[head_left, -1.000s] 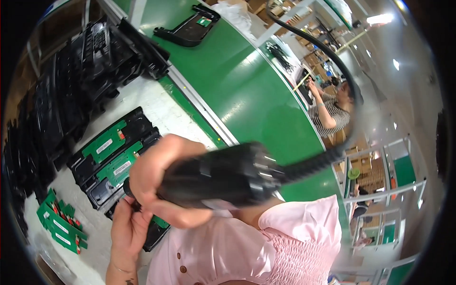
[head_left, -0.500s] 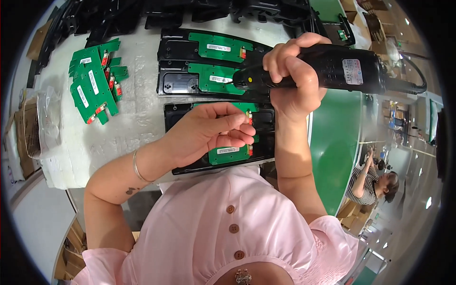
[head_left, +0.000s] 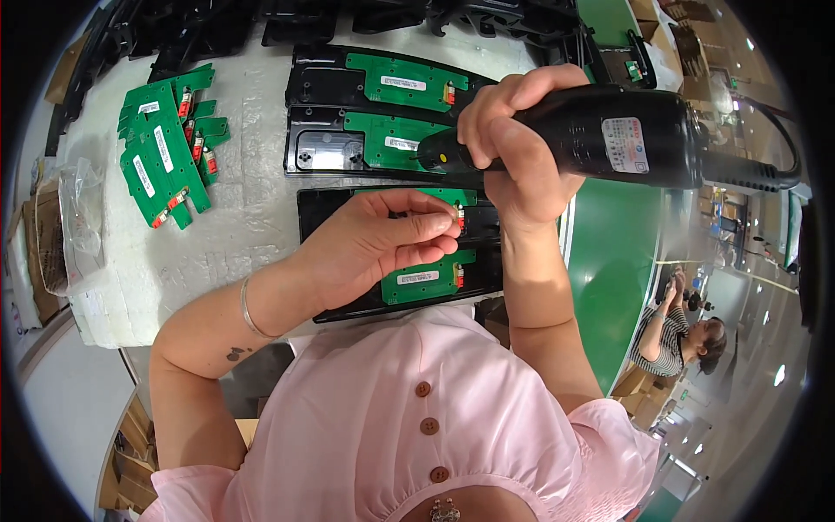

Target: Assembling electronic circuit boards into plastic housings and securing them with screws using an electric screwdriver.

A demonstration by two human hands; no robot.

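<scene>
Head view: right hand [head_left: 513, 143] wrapped tight around black screwdriver [head_left: 609, 135], grip fully closed, tip over green board [head_left: 391, 139]. Left hand [head_left: 374, 248] pinched shut at red part [head_left: 458, 217] on black tray [head_left: 348, 209], just below screwdriver, on tabletop [head_left: 243, 235].

The fat plastic power screwdriver [head_left: 609, 135] in the right hand [head_left: 513, 148] is black; under the left hand [head_left: 374, 248] lie green circuit boards [head_left: 422, 280] in black trays [head_left: 339, 152] on a white bench [head_left: 235, 226]. Pink blouse [head_left: 417, 435].
</scene>
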